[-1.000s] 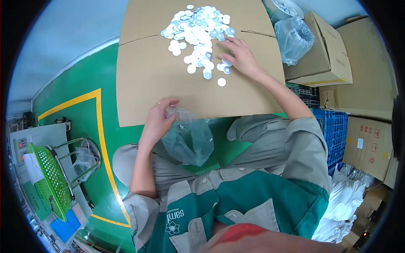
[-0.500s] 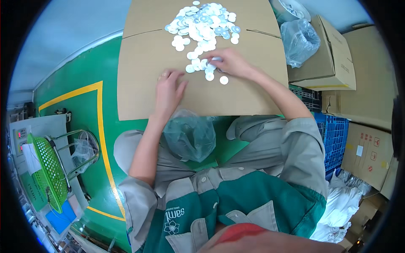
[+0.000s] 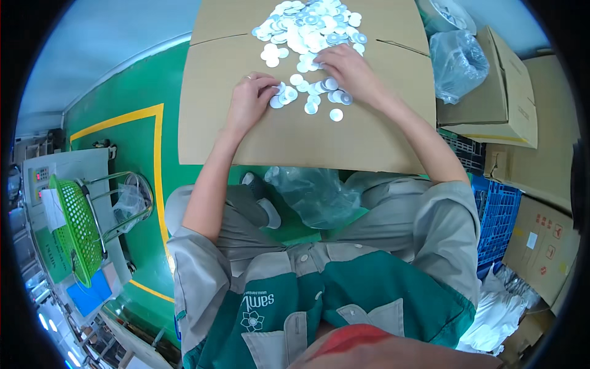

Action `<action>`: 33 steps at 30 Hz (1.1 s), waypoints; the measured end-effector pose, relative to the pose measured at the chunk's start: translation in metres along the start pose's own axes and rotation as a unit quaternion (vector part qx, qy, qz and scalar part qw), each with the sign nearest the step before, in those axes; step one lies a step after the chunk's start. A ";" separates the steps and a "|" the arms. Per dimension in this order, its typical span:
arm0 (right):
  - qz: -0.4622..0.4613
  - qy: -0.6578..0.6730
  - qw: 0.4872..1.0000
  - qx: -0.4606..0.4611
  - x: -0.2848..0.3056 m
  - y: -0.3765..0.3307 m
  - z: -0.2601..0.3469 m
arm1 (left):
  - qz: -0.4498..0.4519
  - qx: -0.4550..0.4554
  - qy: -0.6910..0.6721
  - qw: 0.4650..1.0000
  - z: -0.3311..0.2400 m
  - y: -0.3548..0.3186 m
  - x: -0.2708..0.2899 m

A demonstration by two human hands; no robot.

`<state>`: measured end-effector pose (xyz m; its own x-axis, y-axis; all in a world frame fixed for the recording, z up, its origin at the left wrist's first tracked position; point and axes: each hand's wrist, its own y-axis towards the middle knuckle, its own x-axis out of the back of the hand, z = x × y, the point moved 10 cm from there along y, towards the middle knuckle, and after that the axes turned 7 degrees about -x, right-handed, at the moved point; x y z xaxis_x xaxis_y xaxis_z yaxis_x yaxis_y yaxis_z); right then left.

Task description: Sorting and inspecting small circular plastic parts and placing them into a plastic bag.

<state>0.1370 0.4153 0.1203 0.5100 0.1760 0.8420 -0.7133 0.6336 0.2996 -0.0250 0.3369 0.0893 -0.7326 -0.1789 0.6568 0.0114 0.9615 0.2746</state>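
Many small round discs, white and some bluish grey, lie in a heap (image 3: 304,31) at the far part of a cardboard surface (image 3: 295,141). Nearer to me is a loose scatter of discs (image 3: 311,107). My left hand (image 3: 249,101) is closed at the left end of that scatter, thumb and fingertips pinched at the edge of a white disc (image 3: 279,88). At the near edge of the heap is my right hand (image 3: 353,72), its fingers bent down together over the discs. What its fingertips hold, if anything, is hidden.
Below the cardboard's near edge a clear plastic bag (image 3: 319,197) hangs between my knees. Cardboard boxes (image 3: 491,86), a bagged bucket (image 3: 458,61) and a blue crate (image 3: 498,215) stand at the right. A green basket (image 3: 80,227) is at the left.
My right hand has moved away from me, from the near scatter to the heap's edge. The left hand has come forward to the discs. More discs are spread at the right of the scatter.
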 end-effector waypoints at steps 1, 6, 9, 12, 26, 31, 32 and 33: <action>0.010 0.041 0.999 0.003 -0.008 -0.004 0.012 | 0.001 0.003 0.002 1.000 -0.002 -0.003 0.002; 0.037 0.081 0.995 0.048 -0.046 -0.012 0.056 | -0.007 0.055 0.001 0.998 -0.008 -0.017 -0.011; 0.048 0.029 0.998 0.018 -0.048 -0.011 0.043 | -0.032 0.013 0.063 0.997 -0.017 -0.022 -0.012; 0.037 0.009 0.999 0.021 -0.044 -0.010 0.046 | -0.050 -0.013 0.096 0.994 -0.019 -0.027 -0.011; 0.104 0.000 0.994 0.035 -0.063 0.007 0.068 | -0.104 -0.026 0.043 0.993 -0.009 -0.030 0.013; 0.067 0.230 0.968 -0.080 -0.018 0.008 0.025 | -0.005 -0.093 0.107 0.990 -0.025 -0.010 -0.007; 0.039 0.223 0.972 -0.065 -0.005 0.000 0.017 | 0.017 -0.089 0.113 0.989 -0.023 -0.011 -0.011; 0.030 0.183 0.981 -0.063 0.008 -0.008 0.012 | 0.014 -0.087 0.116 0.989 -0.020 -0.013 -0.006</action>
<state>0.1410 0.4023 0.1297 0.6232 0.4604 0.6321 -0.6947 0.6972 0.1771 -0.0068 0.3211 0.0959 -0.5550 -0.2156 0.8034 0.1611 0.9197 0.3581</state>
